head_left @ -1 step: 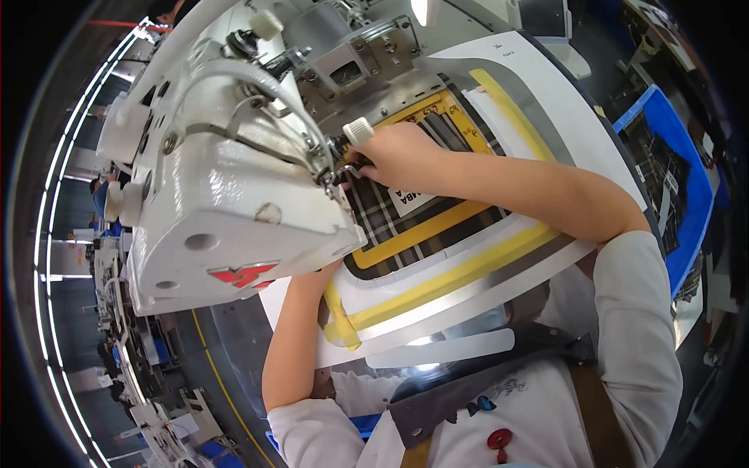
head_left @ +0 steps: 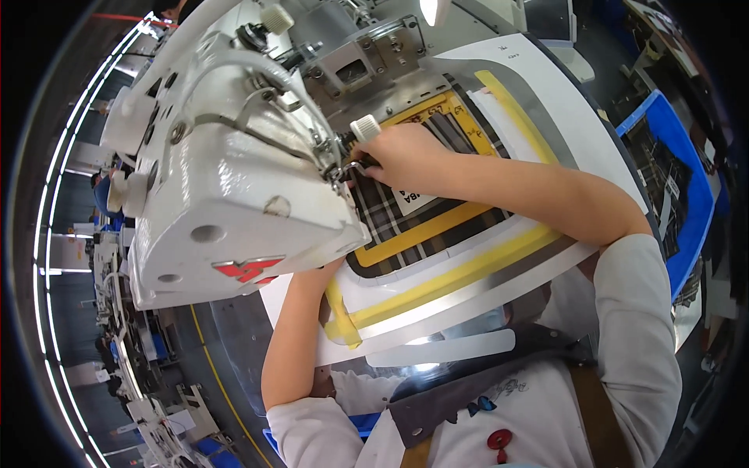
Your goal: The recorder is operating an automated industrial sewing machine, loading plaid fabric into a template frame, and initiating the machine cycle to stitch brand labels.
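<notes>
My right hand [head_left: 406, 156] reaches in from the right to the needle area of a white sewing machine head [head_left: 257, 195]. Its fingers are bent and drawn together beside the metal needle parts [head_left: 343, 170], below a ribbed white knob [head_left: 364, 128]. What they pinch, if anything, is hidden. Of my left hand [head_left: 321, 274] only the wrist end shows; the fingers are behind the machine head. Under my right hand lies dark plaid fabric [head_left: 390, 214] inside a yellow-edged frame [head_left: 425, 235], with a white printed label [head_left: 413, 200] on it, partly covered by my hand.
A white template sheet with yellow tape [head_left: 460, 273] surrounds the frame. To the right, a blue bin [head_left: 690, 203] holds plaid pieces. A metal clamp bracket [head_left: 367, 62] stands behind the frame. More machines [head_left: 133, 351] line the far left.
The view has shifted slightly, so the machine head sits a little further right. My hands keep the same places at the machine.
</notes>
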The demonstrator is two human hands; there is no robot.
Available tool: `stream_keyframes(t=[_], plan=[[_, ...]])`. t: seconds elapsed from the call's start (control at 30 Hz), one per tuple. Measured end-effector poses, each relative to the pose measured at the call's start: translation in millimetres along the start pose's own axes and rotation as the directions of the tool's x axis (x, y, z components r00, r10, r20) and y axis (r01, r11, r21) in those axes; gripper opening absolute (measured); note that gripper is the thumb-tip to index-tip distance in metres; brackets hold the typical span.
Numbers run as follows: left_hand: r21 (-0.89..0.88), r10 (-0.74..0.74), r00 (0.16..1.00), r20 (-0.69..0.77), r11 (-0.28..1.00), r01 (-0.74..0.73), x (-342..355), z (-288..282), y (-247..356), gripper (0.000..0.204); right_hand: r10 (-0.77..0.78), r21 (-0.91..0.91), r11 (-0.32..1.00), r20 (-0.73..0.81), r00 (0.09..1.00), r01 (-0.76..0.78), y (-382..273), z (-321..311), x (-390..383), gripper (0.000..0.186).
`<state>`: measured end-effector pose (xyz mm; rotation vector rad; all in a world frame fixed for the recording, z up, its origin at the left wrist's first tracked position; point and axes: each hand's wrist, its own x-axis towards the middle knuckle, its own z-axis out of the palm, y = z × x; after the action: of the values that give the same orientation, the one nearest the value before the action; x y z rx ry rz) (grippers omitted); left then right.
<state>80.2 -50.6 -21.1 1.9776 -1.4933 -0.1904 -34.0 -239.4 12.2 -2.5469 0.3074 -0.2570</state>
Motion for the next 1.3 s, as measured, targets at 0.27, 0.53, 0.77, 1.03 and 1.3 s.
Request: stream_keyframes(t=[0.27, 0.53, 0.77, 1.03, 1.3], plan=[[0.097, 0.12, 0.992, -0.03, 0.988, -0.116, -6, 7, -24, 0.031, -0.54, -0.019, 0.842, -0.016, 0.842, 0.54, -4, 22, -86, 0.034], [0.059, 0.13, 0.988, 0.079, 0.989, -0.135, -11, 9, -53, 0.042, -0.5, 0.029, 0.866, 0.085, 0.862, 0.499, -15, 25, -78, 0.037], [-0.431, 0.026, 0.995, 0.092, 0.902, 0.017, 9, -6, -2, 0.045, -0.431, -0.099, 0.894, 0.073, 0.899, 0.437, 8, 9, -88, 0.045], [-0.059, 0.062, 0.991, 0.117, 0.997, -0.056, -1, 0, -34, 0.053, -0.521, -0.184, 0.84, -0.008, 0.854, 0.51, -4, 20, -86, 0.041], [0.246, 0.255, 0.962, 0.101, 0.93, -0.272, 20, -12, 3, 0.051, -0.527, -0.135, 0.842, 0.011, 0.85, 0.523, -5, 18, -79, 0.035]])
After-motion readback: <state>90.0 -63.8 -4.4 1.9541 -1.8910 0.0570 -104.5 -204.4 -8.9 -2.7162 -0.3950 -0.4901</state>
